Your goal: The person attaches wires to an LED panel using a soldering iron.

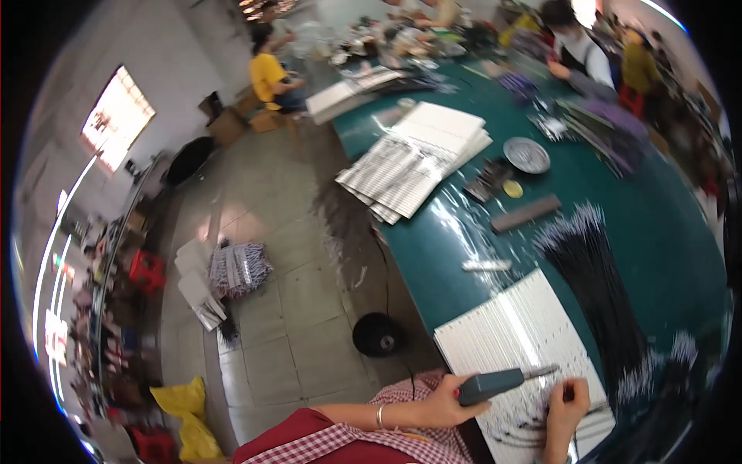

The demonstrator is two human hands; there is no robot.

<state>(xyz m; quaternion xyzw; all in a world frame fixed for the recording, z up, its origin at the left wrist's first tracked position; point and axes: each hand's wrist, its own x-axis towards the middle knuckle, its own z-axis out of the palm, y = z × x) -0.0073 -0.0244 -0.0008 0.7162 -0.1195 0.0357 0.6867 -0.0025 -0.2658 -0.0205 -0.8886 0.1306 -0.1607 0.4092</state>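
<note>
You have one left hand (448, 402) and one right hand (568, 410), one tool (491, 385), and one board (502, 325) under them. Your table (665, 255) has one dish (527, 155), one yellow disc (512, 189), one brown bar (525, 215) and at least two wire bundles (599, 286); beside it you see one bucket (376, 335).

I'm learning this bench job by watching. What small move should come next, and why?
Perhaps the left hand should ease the dark tool slightly toward the right hand: the tool's metal tip points across the white board, near the curled right hand, yet a gap shows between them in this view.
</note>
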